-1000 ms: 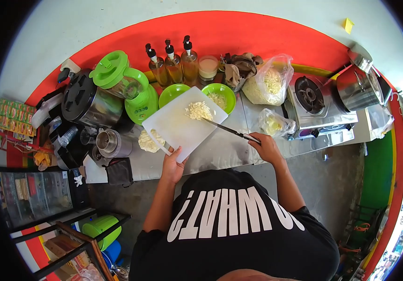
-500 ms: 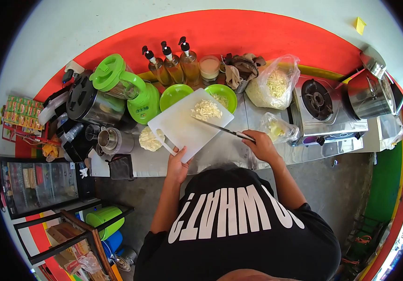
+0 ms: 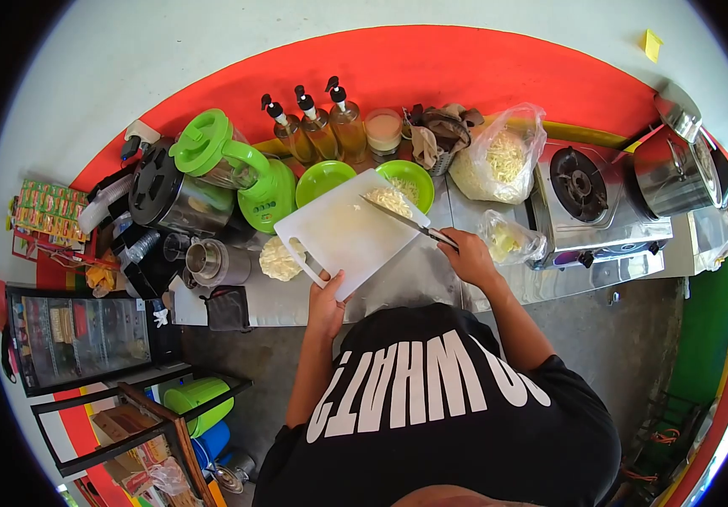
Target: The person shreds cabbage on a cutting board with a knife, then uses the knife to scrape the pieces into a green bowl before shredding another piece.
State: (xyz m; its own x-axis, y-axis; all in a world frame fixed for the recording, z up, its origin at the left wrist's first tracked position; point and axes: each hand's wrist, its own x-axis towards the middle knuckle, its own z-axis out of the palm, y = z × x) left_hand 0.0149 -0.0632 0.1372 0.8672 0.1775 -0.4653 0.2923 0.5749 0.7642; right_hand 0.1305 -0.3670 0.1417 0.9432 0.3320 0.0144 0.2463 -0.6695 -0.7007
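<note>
My left hand (image 3: 326, 306) grips the lower edge of a white cutting board (image 3: 334, 237), beside its handle slot. In my right hand (image 3: 471, 258) is a knife (image 3: 406, 218), its blade lying against a pile of chopped cabbage (image 3: 391, 201) at the board's upper right. That edge of the board overlaps a green bowl (image 3: 424, 180), where pale shreds show. A second green bowl (image 3: 323, 173) sits partly behind the board. Left of the board lies a pale piece of cabbage (image 3: 278, 260).
A green blender (image 3: 267, 198) and pump bottles (image 3: 317, 127) line the back. To the right are a bag of shredded cabbage (image 3: 503, 160), a smaller plastic bag (image 3: 512, 238), a gas stove (image 3: 580, 186) and a steel pot (image 3: 677, 173). A steel cup (image 3: 203, 262) stands left.
The knife and the chopped cabbage have moved toward the board's upper-right edge, by the right green bowl. Bare board now shows where the pile lay. Both hands keep their holds.
</note>
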